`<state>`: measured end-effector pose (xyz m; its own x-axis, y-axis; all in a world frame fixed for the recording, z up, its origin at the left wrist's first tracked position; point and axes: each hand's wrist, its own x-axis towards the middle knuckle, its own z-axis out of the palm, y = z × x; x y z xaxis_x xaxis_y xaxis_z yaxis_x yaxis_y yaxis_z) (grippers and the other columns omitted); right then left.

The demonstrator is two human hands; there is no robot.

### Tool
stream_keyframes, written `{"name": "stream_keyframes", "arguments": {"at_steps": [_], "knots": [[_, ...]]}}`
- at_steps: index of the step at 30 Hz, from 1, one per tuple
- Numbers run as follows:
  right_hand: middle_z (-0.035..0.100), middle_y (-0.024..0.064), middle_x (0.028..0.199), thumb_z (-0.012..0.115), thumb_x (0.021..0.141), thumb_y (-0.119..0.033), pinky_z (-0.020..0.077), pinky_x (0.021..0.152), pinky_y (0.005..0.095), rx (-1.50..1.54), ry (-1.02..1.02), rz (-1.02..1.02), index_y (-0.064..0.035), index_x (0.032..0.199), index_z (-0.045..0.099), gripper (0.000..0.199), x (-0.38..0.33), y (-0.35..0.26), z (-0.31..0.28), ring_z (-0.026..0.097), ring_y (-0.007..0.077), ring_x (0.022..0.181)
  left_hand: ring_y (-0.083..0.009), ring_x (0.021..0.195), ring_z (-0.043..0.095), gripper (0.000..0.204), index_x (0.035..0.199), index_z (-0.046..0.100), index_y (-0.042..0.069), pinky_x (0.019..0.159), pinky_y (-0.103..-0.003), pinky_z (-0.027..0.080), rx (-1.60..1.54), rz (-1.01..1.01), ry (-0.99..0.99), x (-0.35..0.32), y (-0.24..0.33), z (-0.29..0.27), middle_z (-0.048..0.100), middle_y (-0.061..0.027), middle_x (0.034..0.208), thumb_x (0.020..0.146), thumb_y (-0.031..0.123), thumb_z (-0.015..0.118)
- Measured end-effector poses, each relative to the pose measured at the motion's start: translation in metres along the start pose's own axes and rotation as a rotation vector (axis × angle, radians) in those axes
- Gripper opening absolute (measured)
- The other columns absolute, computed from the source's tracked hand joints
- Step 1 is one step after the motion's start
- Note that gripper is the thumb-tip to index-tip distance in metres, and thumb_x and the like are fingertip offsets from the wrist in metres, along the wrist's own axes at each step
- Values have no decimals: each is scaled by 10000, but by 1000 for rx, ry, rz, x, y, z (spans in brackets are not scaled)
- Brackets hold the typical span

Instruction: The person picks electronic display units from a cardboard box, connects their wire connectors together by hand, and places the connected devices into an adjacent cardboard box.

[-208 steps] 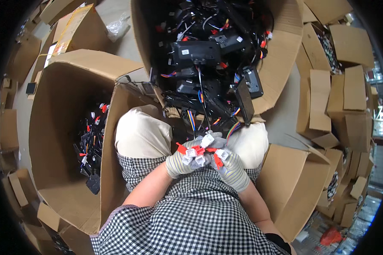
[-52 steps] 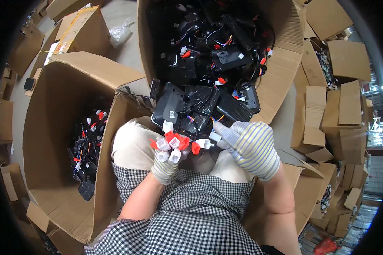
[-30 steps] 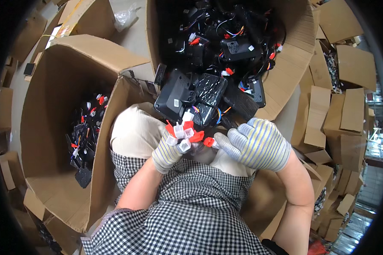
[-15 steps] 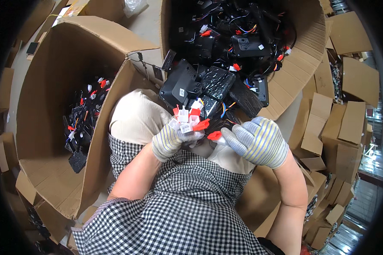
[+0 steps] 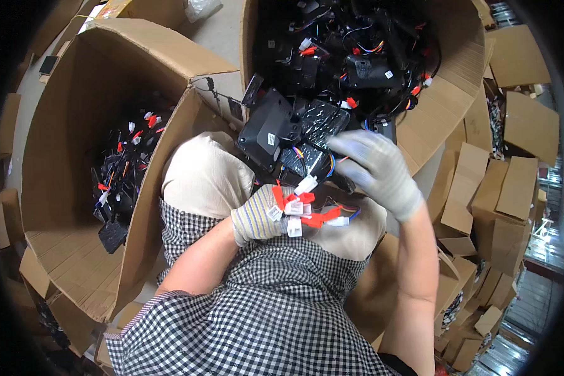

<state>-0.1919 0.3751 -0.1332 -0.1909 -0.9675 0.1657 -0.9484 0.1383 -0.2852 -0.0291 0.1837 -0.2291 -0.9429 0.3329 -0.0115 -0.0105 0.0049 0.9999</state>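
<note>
My left hand (image 5: 257,218), in a striped knit glove, is closed around a bunch of red and white wire connectors (image 5: 297,208). The connectors point to the right over my lap, and some carry small white tags. My right hand (image 5: 382,174), gloved too and slightly blurred, is raised over black plastic boxes with coloured wires. Its fingers and thumb are apart, with nothing visible between them. Just left of it lie a film-wrapped black box (image 5: 323,122) and a black housing (image 5: 266,125) with a white label. The right hand partly covers the boxes beneath.
A large carton (image 5: 464,100) ahead holds many black devices with wires and connectors. To the left stands another open carton (image 5: 69,250) with a pile of wired parts (image 5: 128,150). Several cardboard boxes (image 5: 520,188) are stacked at the right. My knees sit between the cartons.
My right hand has let go of a red and white connector and moved up and forward over the black boxes. My left hand has turned its bunch toward the right and slightly lower.
</note>
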Motion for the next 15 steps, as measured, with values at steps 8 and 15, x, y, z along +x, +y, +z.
{"name": "stream_keyframes", "arguments": {"at_steps": [8,15], "knots": [[625,126,888,655,748,-247,471,711,390,-490,-227,367,-78,987,597,298,79,6,107,610,284,841,-244,625,580,287,866,613,65,610,-324,466,-41,161,-144,8,-7,-3,594,-81,704,714,280,727],[621,12,983,613,891,-313,487,763,311,1172,669,780,-83,1104,581,315,12,23,90,590,134,862,-313,711,565,304,731,574,105,796,-401,439,69,486,-67,11,-12,13,573,-87,697,755,401,639]]}}
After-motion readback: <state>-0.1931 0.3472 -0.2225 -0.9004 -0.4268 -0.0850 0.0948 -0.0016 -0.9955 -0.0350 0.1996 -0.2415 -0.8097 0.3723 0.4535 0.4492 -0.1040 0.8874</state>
